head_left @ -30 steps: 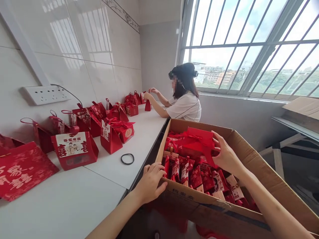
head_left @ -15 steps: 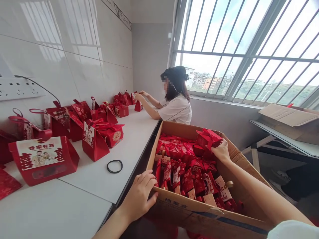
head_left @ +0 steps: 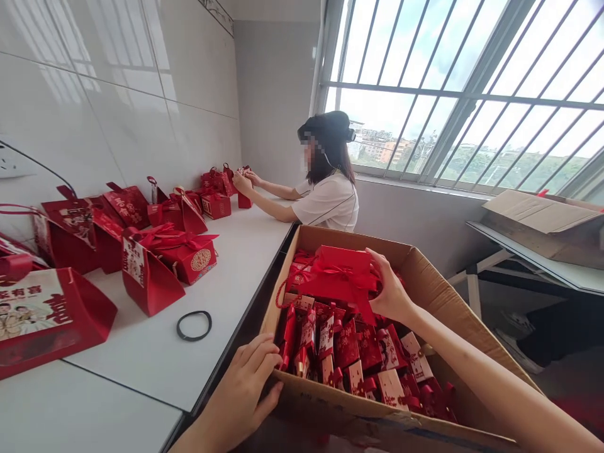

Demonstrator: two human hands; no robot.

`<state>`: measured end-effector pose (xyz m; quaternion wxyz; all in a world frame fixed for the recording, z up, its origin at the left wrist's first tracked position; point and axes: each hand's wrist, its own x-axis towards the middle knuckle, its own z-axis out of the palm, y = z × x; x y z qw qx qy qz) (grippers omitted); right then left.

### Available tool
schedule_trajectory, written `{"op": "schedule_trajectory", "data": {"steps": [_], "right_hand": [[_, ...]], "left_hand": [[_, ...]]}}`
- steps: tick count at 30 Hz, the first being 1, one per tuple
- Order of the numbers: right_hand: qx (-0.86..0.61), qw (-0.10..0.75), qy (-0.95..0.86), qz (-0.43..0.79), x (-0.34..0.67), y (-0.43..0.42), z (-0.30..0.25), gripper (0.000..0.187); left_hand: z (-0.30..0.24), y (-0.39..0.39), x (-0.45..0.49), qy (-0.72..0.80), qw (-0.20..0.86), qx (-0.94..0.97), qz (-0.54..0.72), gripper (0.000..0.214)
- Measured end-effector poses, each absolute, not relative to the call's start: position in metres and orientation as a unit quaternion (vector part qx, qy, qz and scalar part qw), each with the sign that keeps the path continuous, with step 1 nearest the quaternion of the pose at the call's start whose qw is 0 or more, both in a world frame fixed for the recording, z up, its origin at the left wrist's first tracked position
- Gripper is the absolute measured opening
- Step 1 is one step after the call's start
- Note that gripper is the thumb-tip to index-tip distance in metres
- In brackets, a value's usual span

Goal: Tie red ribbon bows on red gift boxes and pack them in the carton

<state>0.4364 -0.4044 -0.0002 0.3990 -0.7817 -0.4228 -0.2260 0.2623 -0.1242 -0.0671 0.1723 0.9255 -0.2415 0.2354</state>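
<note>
My right hand [head_left: 389, 290] grips a red gift box with a ribbon bow [head_left: 336, 273] and holds it above the middle of an open cardboard box [head_left: 453, 308]. That cardboard box is filled with several small red gift boxes [head_left: 358, 358]. My left hand [head_left: 245, 391] rests on the near left rim of the cardboard box, its fingers curled over the edge.
A white counter [head_left: 226, 296] runs along the tiled wall, lined with several red gift bags [head_left: 151, 277], and a black hair tie [head_left: 194, 326] lies on it. At its far end a seated person [head_left: 325, 182] handles a small red box. Flattened cardboard [head_left: 542, 217] lies on a shelf at right.
My right hand moved the red ribbon box from the far right of the carton back toward its middle. The view swung right. My left hand stayed on the rim.
</note>
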Motion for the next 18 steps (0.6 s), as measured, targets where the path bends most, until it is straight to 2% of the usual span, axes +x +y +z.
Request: {"op": "schedule_trajectory", "data": {"steps": [4,7,12,18], "right_hand": [[-0.769,0.380,-0.462,-0.225,0.427,-0.402,0.008,0.106],[-0.792,0.390,-0.416,-0.218,0.448,-0.417,-0.003,0.104],[-0.874,0.420,-0.126,-0.208,0.499,-0.466,-0.051,0.099],[-0.880,0.404,0.146,-0.203,0.490,-0.484,-0.117,0.093]], "left_hand": [[-0.066,-0.122,0.264,-0.254,0.167,0.923,0.234,0.023],[-0.067,-0.121,0.266,-0.258,0.166,0.922,0.238,0.022],[-0.069,-0.119,0.268,-0.265,0.167,0.918,0.243,0.015],[-0.070,-0.118,0.271,-0.276,0.171,0.913,0.246,0.017]]}}
